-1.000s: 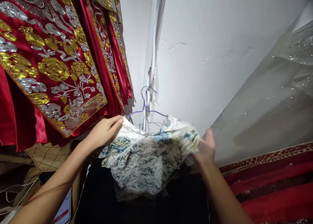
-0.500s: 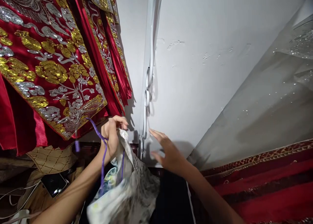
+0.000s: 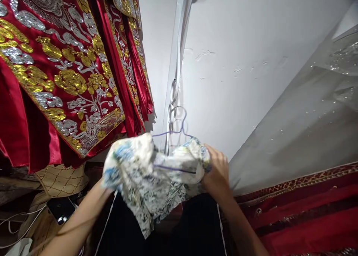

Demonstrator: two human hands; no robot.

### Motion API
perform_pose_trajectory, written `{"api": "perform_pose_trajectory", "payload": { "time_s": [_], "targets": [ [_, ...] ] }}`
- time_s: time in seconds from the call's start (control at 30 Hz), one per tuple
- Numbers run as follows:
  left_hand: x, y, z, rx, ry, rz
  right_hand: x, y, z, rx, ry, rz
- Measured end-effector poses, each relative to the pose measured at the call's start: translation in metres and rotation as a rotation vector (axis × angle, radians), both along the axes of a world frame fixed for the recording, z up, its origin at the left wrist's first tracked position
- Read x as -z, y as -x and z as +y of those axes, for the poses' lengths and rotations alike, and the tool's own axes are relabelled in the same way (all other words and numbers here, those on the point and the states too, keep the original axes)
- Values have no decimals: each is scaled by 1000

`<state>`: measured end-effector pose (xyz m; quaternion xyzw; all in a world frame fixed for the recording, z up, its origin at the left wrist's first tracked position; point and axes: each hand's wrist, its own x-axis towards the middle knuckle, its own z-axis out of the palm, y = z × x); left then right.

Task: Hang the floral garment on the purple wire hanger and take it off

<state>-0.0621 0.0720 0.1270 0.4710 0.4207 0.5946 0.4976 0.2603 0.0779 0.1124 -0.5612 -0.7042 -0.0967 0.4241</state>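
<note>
A white blouse with a blue, yellow and dark floral print (image 3: 165,189) is spread in front of me, blurred by motion. A thin purple clothes hanger (image 3: 181,127) runs through it; its hook and shoulders rise out of the neckline, and its lower bar crosses the neck opening. At the blouse's right shoulder, my right hand (image 3: 218,170) is closed round the fabric. The left sleeve covers my left hand, so its fingers are hidden; only the wrist (image 3: 104,190) shows below the cloth.
Red garments with gold and silver embroidery (image 3: 75,80) hang at the left. A white metal rail with loops (image 3: 175,88) runs down the white wall (image 3: 237,62). Sheer, glittery fabric (image 3: 302,136) and red cloth (image 3: 313,218) lie to the right. A dark phone (image 3: 60,209) rests at lower left.
The blouse was bunched below my left hand; now it is spread between both hands, with the hanger upright inside it. My right hand went from open and apart to gripping the right shoulder.
</note>
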Motion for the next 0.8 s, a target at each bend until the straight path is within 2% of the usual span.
{"api": "perform_pose_trajectory", "payload": {
  "time_s": [0.1, 0.2, 0.27, 0.33, 0.4, 0.5, 0.57, 0.63, 0.7, 0.8],
  "targets": [
    [22, 13, 0, -1, 47, -98, -21, -8, 8, 100, 9, 21],
    [46, 4, -1, -70, 115, -96, -39, 9, 13, 75, -10, -5],
    [62, -8, -4, -170, 141, -50, -43, 22, 9, 37, -4, -35],
    [77, -20, -11, -251, 156, -28, -37, 31, -1, -13, 9, -38],
    [89, -32, -21, -261, 203, -62, -20, 36, -15, -87, 20, 55],
    [102, -42, -33, -232, 270, -191, 21, 51, -38, -159, 101, 461],
    [108, -45, -39, -204, 295, -222, 53, 68, -49, -144, 282, 814],
    [111, -43, -42, -158, 326, -183, 82, 89, -55, -144, 519, 1065],
    [110, -40, -45, -121, 307, -120, 103, 107, -55, -188, 703, 1176],
    [105, -36, -53, -105, 241, -73, 111, 123, -47, -273, 819, 1119]
  ]
}}
